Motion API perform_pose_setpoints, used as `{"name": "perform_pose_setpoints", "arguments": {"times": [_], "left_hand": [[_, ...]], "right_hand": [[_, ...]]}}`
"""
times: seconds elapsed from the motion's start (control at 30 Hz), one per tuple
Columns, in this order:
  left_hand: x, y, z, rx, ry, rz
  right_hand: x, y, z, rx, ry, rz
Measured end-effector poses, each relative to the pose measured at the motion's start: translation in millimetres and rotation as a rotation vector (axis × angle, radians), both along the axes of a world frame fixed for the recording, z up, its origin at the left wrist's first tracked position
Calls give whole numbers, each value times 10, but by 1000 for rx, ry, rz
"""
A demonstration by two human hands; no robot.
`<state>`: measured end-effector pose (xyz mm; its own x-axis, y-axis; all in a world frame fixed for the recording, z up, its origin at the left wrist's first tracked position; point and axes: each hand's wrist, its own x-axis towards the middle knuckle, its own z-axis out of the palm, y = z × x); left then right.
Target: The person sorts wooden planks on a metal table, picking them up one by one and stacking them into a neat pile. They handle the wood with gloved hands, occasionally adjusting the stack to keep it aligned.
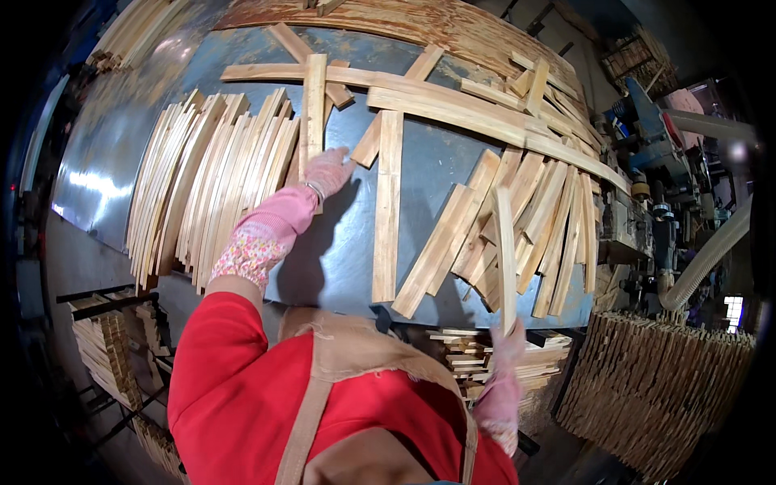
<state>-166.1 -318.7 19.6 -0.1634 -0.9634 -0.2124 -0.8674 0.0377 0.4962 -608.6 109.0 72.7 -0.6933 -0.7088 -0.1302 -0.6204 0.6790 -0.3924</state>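
My left hand, in a pink glove with a flowered cuff, is over the lower part of a pale wooden strip. Its fingers are stretched out to the right and slightly apart, not wrapped round the wood. Close to the table's front edge, my right hand, gloved in pink too, is closed round the near end of another wooden strip. That strip points away from me over a loose pile of strips. Between my hands a single strip lies lengthwise on the blue-grey metal table.
Strips stand in a close row on the left. Long boards lie crosswise farther back, before a worn plywood sheet. Stacked wood stands at the lower right, below a machine and a ribbed hose.
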Motion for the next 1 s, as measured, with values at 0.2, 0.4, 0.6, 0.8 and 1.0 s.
{"name": "perform_pose_setpoints", "arguments": {"times": [0.2,0.4,0.6,0.8,1.0], "left_hand": [[314,-1491,-553,-391,-553,-173],[255,-2244,-257,-12,-665,-148],[1256,-3068,134,166,-42,-72],[1978,-3912,100,58,-408,448],[2429,-4496,-318,262,-448,669]], "right_hand": [[619,1044,-567,-27,-257,-235],[1350,1003,-671,-173,-544,-370],[1479,490,-1004,46,-529,-414],[1832,-939,-463,-50,-755,-319],[1624,-1077,-1058,-69,-647,-195]]}}
